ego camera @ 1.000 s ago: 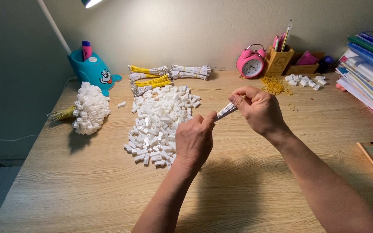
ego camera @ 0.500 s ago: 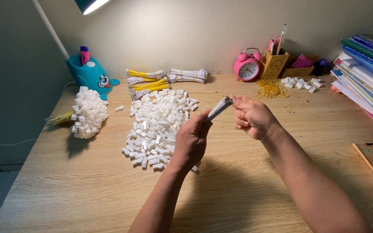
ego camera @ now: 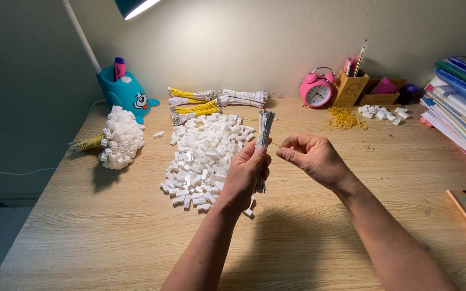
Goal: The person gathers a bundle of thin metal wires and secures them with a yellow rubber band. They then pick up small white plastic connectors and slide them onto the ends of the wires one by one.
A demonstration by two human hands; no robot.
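Wooden pencil holder (ego camera: 349, 86) by the wall holds pencils, and a teal cup (ego camera: 125, 91) holds a marker. The left hand (ego camera: 246, 172) has its fingers clamped on a white wire bundle (ego camera: 264, 132), now upright rather than tilted, above bare desk (ego camera: 109, 231) near the front edge. The right hand (ego camera: 311, 156), fingertips pinched together, sits just beside it.

A wooden worktop (ego camera: 109, 226) carries a heap of small white blocks (ego camera: 203, 159), bundled wires (ego camera: 217, 101), a pink alarm clock (ego camera: 316, 90), rubber bands (ego camera: 343, 117) and stacked books (ego camera: 459, 102).
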